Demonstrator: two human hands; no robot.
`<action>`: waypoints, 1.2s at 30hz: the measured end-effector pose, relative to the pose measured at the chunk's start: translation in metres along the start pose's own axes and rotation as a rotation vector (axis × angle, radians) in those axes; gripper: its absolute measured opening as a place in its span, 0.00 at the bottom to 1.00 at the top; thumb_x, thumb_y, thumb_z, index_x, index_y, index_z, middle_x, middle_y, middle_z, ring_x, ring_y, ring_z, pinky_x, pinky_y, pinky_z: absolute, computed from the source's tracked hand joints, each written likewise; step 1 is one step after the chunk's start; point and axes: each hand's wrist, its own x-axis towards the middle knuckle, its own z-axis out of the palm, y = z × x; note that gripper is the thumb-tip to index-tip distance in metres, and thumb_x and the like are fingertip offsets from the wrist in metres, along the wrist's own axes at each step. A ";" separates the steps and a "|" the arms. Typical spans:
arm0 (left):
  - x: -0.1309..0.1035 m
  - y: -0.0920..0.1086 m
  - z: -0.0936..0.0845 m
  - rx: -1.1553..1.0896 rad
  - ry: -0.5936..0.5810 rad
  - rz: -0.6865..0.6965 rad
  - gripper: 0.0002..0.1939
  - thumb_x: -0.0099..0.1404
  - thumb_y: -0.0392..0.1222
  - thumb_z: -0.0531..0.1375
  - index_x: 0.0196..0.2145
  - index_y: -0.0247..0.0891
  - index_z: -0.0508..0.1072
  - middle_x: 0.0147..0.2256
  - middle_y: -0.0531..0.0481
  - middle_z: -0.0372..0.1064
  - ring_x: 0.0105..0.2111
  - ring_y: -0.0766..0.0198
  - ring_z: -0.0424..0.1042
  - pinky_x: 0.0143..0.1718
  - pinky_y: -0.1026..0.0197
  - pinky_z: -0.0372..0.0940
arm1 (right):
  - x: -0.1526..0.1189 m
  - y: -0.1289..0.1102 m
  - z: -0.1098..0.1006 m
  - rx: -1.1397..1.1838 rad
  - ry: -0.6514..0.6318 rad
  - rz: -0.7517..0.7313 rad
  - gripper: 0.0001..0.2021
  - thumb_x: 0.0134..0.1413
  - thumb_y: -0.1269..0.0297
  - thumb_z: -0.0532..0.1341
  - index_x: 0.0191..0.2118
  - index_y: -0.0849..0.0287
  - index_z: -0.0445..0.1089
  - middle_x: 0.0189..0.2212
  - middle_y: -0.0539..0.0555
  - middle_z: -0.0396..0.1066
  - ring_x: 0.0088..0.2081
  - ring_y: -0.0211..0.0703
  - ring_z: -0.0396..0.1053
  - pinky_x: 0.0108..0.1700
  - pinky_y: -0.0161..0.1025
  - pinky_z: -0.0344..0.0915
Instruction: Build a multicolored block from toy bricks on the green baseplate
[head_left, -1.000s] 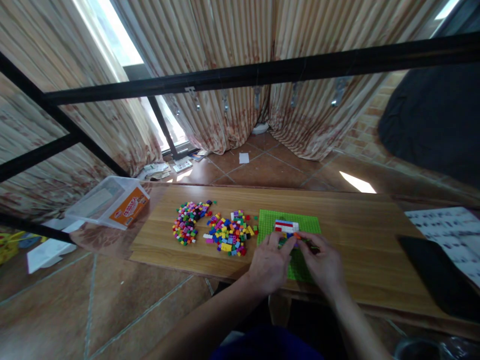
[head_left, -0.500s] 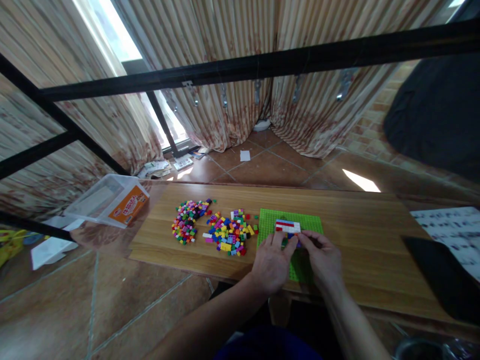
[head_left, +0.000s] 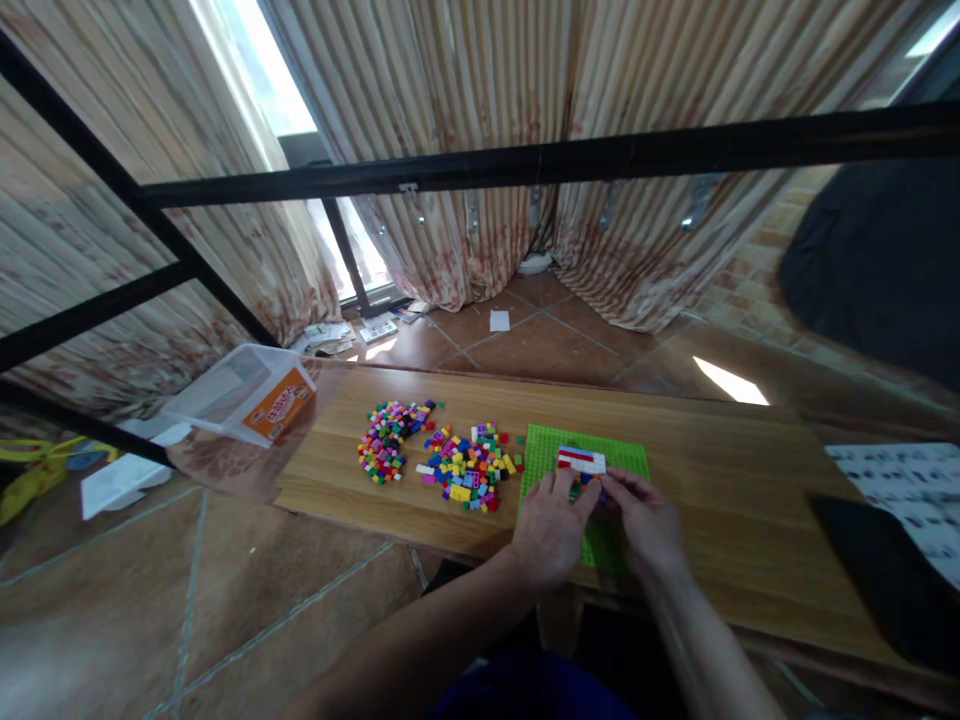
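Observation:
A green studded baseplate (head_left: 544, 446) lies on the wooden table, with a small white, red and blue brick build (head_left: 582, 459) on it. Over the plate's left part, my left hand (head_left: 551, 525) has its fingertips against the near side of the build. My right hand (head_left: 646, 520) is at the build's right end, thumb and forefinger closed together on something too small to make out. Small dark, blue and green bricks show between the two hands, partly covered by the fingers.
Two piles of loose bricks, one curved (head_left: 384, 445) and one wider (head_left: 469, 465), lie left of the plate. A clear plastic box (head_left: 240, 390) stands past the table's left end. A black object (head_left: 870, 560) and a printed sheet (head_left: 900, 490) are at the right.
The camera view has shifted slightly, so the scene sits a little lower and further right. Both hands stay at the build, with only slight finger movement.

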 end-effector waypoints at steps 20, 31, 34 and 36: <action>-0.124 -0.131 -0.037 -0.036 0.377 -0.448 0.17 0.67 0.35 0.53 0.53 0.38 0.66 0.50 0.42 0.64 0.52 0.55 0.66 0.53 0.49 0.67 | -0.100 0.027 0.005 -0.683 -0.365 -0.380 0.13 0.54 0.52 0.60 0.36 0.54 0.75 0.35 0.55 0.77 0.37 0.48 0.75 0.39 0.42 0.71; -0.111 -0.145 -0.025 -0.136 0.397 -0.452 0.18 0.68 0.35 0.50 0.55 0.32 0.65 0.52 0.38 0.65 0.54 0.55 0.65 0.55 0.48 0.65 | -0.098 0.039 0.066 -0.947 -0.712 -0.690 0.11 0.61 0.64 0.51 0.39 0.54 0.71 0.38 0.55 0.73 0.41 0.46 0.72 0.45 0.43 0.67; -0.108 -0.148 -0.025 -0.199 0.423 -0.531 0.20 0.66 0.32 0.50 0.55 0.33 0.65 0.53 0.38 0.65 0.54 0.56 0.65 0.56 0.49 0.65 | -0.090 0.039 0.079 -0.987 -0.723 -0.724 0.11 0.60 0.65 0.51 0.39 0.55 0.71 0.37 0.55 0.73 0.41 0.47 0.71 0.45 0.45 0.66; -0.106 -0.151 -0.026 -0.224 0.403 -0.544 0.22 0.64 0.30 0.50 0.55 0.34 0.65 0.53 0.39 0.65 0.54 0.56 0.65 0.56 0.48 0.64 | -0.084 0.040 0.085 -0.991 -0.713 -0.729 0.11 0.59 0.65 0.51 0.39 0.55 0.71 0.38 0.56 0.73 0.41 0.48 0.71 0.45 0.45 0.66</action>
